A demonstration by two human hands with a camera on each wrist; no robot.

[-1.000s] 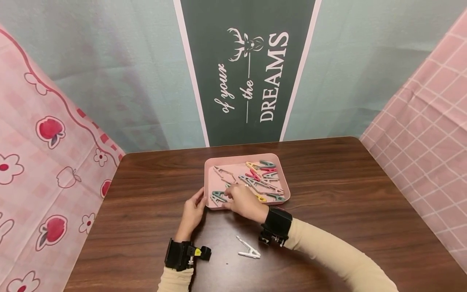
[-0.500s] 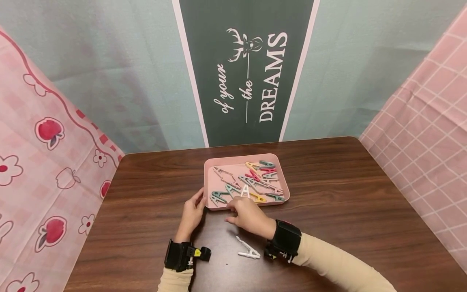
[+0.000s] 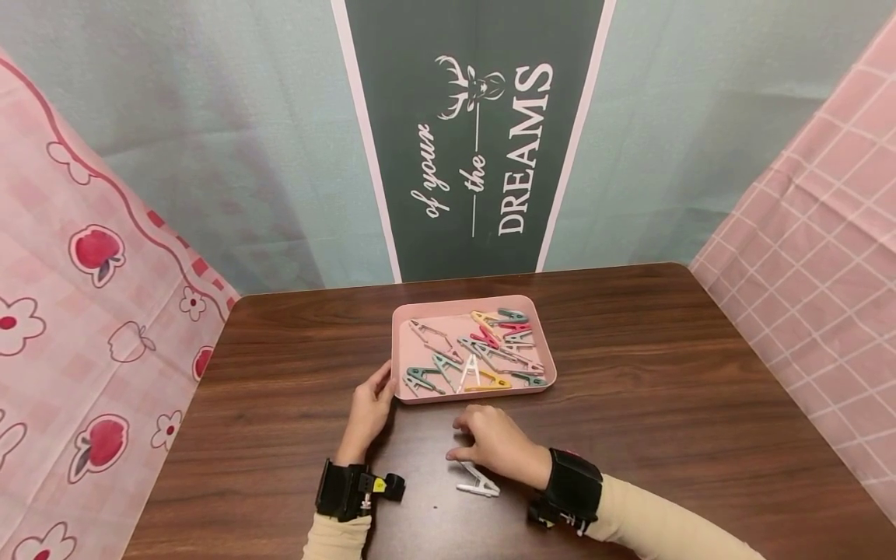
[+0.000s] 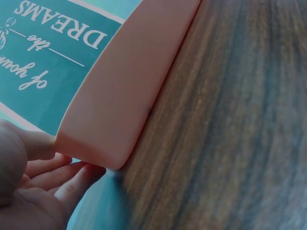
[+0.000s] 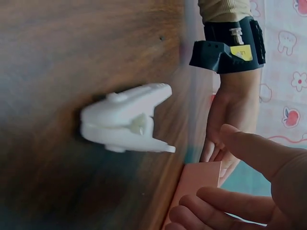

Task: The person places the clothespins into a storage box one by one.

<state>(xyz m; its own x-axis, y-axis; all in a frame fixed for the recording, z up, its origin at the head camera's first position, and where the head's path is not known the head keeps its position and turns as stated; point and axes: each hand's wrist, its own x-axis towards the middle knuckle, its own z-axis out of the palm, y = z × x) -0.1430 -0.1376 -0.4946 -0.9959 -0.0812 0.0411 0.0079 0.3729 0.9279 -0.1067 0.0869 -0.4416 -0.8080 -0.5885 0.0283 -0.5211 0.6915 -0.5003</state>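
Note:
A pink tray (image 3: 448,397) holds several plastic clothespins, among them a white one (image 3: 470,372), a yellow one (image 3: 492,381) and a green one (image 3: 420,375). My left hand (image 3: 369,408) holds the tray's near left corner, thumb at the rim and fingers against the outer wall, as the left wrist view shows. My right hand (image 3: 500,442) hovers in front of the tray with thumb and fingers apart and nothing between them. Just below its thumb, another white clothespin (image 3: 479,484) lies on the table; in the right wrist view this clothespin (image 5: 125,120) sits apart from the fingers.
The dark wooden table (image 3: 301,342) extends around the tray. A blue-green cloth (image 3: 231,155) hangs behind it, with pink cloths at the left (image 3: 63,257) and right (image 3: 826,257).
My right hand has drawn back from inside the tray, toward the white clothespin on the table. A white clothespin now shows in the tray where that hand was. My left hand stays put.

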